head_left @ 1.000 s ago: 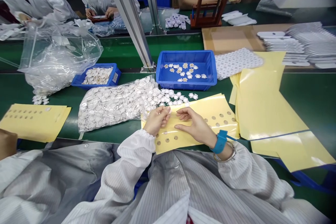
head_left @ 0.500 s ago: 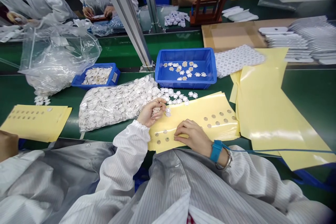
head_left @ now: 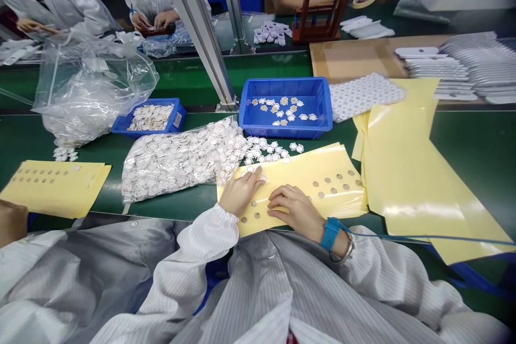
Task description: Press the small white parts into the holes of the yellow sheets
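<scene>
My left hand (head_left: 242,191) is over the left part of a yellow sheet (head_left: 290,172), fingers bent together and pointing down. A small white round piece (head_left: 263,178) shows at its fingertips. My right hand (head_left: 296,207), with a blue wrist strap (head_left: 331,233), rests on the same sheet, its thumb and fingers curled into a pinch. Whatever lies between those fingers is too small to make out. Grey round dots (head_left: 334,189) sit in rows on the sheet's right end, and several more show between the hands. Loose white pieces (head_left: 264,145) lie just beyond the sheet.
A clear bag of white pieces (head_left: 177,158) lies left of the sheet. Behind stand a large blue bin (head_left: 286,131) and a small blue tray (head_left: 177,118). More yellow sheets (head_left: 419,172) lie right. A metal post (head_left: 197,27) rises behind. A neighbour's dotted sheet (head_left: 80,188) is far left.
My left hand has come down and slightly right onto the sheet, its fingers now pointing downward over the pieces. My right hand has barely moved.
</scene>
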Demonstrator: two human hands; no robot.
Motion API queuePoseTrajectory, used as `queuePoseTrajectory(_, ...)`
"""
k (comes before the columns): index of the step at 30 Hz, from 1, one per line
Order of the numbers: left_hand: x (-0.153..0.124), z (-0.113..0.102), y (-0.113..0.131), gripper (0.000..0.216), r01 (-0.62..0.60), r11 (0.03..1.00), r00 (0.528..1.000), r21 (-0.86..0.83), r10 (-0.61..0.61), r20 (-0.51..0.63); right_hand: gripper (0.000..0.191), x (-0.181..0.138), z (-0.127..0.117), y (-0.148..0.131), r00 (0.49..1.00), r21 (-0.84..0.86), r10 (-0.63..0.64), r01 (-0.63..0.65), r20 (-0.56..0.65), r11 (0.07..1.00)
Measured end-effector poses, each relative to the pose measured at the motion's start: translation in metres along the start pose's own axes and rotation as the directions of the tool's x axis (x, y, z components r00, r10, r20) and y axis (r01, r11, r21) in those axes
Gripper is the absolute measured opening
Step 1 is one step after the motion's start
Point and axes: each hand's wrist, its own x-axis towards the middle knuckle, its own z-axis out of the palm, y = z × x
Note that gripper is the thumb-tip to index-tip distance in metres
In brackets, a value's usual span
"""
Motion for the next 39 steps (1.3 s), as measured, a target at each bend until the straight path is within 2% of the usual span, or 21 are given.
queuePoseTrajectory(5,-0.006,0.005,-0.005,0.036,-0.102,0.993,0.995,0.052,0.101,0.015,0.007,0.0,0.001,-0.001,1.0,0.022,0.011,-0.011,0.003,1.0)
queuePoseTrajectory(9,-0.004,0.011,-0.008,0.032,-0.119,0.993,0.992,0.028,0.12,-0.036,0.009,0.001,-0.002,-0.005,0.999,0.133,0.047,-0.046,-0.005,0.99)
queuePoseTrajectory(11,0.0,0.009,-0.006,0.031,-0.087,0.993,0.994,-0.08,0.081,-0.075,0.01,0.003,-0.008,-0.006,0.995,0.278,0.103,-0.096,-0.01,0.956)
queuePoseTrajectory(13,0.003,0.003,-0.002,0.029,-0.004,0.956,0.996,-0.292,-0.02,-0.081,0.012,0.007,-0.014,-0.006,0.98,0.439,0.198,-0.168,-0.022,0.883)
queuePoseTrajectory(15,0.006,-0.005,0.005,0.029,0.129,0.82,0.99,-0.558,-0.14,0.023,0.015,0.013,-0.021,-0.004,0.949,0.537,0.311,-0.231,-0.062,0.812)
queuePoseTrajectory(17,0.008,-0.012,0.011,0.032,0.278,0.591,0.96,-0.757,-0.183,0.21,0.018,0.02,-0.024,0.0,0.908,0.569,0.402,-0.273,-0.113,0.776)
queuePoseTrajectory(20,0.011,-0.016,0.017,0.035,0.44,0.271,0.898,-0.856,-0.155,0.413,0.019,0.028,-0.021,0.006,0.875,0.579,0.463,-0.306,-0.141,0.756)
queuePoseTrajectory(22,0.012,-0.015,0.019,0.033,0.478,0.163,0.877,-0.863,-0.153,0.456,0.018,0.031,-0.015,0.009,0.87,0.569,0.469,-0.311,-0.151,0.761)
queuePoseTrajectory(28,0.013,-0.012,0.018,0.029,0.487,0.133,0.871,-0.863,-0.144,0.469,0.015,0.032,-0.005,0.013,0.877,0.511,0.443,-0.297,-0.188,0.806)
queuePoseTrajectory(39,0.012,-0.011,0.018,0.024,0.495,0.105,0.866,-0.863,-0.148,0.479,0.017,0.031,-0.004,0.014,0.887,0.449,0.407,-0.279,-0.22,0.849)
